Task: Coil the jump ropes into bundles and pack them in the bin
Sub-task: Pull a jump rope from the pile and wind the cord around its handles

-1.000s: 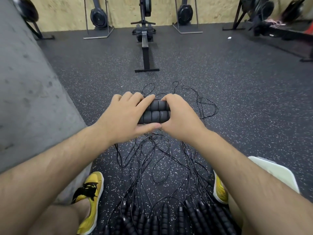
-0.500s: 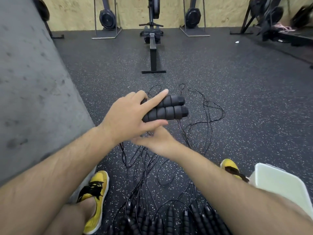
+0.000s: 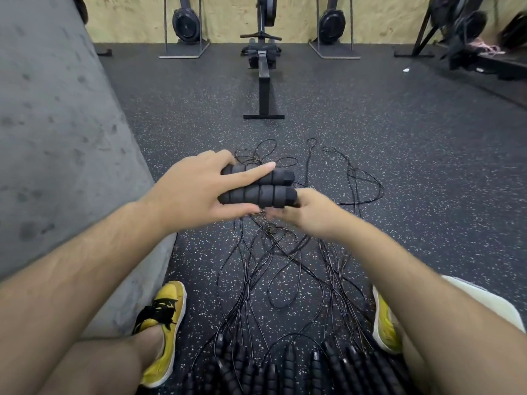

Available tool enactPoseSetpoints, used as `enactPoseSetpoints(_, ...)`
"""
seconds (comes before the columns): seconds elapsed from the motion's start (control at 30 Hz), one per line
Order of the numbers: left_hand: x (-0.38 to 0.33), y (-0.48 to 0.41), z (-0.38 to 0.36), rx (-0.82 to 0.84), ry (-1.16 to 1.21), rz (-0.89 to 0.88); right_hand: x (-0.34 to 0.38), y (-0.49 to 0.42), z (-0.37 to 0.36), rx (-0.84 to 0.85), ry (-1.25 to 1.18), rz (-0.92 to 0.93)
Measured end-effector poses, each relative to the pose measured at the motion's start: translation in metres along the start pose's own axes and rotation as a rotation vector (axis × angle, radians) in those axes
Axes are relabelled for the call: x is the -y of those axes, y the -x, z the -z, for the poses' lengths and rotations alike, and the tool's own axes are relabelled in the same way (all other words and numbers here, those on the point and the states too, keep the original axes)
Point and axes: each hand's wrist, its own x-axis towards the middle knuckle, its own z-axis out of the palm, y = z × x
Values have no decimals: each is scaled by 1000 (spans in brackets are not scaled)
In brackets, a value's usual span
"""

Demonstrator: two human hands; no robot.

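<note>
1. My left hand (image 3: 196, 192) grips the two black bumpy foam jump rope handles (image 3: 262, 192) side by side; my thumb is under them and one finger lies straight along the top.
2. A second ago both my hands were on the handles; now my right hand (image 3: 310, 215) has let go and sits low, just under their right end.
3. Its fingers look curled, but it is blurry; I cannot tell if it pinches a cord or holds nothing.
4. The thin black cords (image 3: 273, 252) lie loose and mixed up on the dark speckled floor (image 3: 427, 166) below my hands; nothing is coiled yet.
5. I think my free hand is getting ready to wind the cord.
6. The white plastic bin (image 3: 490, 303) waits by my right leg; a row of more black handles (image 3: 288, 366) lies near my feet, so lots is left to do.
</note>
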Motion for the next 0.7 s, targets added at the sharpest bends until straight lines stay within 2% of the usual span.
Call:
enactPoseSetpoints(0.13,9,0,-6,49,-67,-50,-7,14,35,-115,-36,-50)
enactPoseSetpoints(0.33,4,-8,-17,58,-139,-28,-4,14,25,-257,-91,-74)
enactPoseSetpoints(0.47,0,-10,-23,71,-178,-23,-7,11,18,-327,-19,-74)
enactPoseSetpoints(0.7,-8,-9,-30,54,-186,11,-2,17,15,-408,233,32)
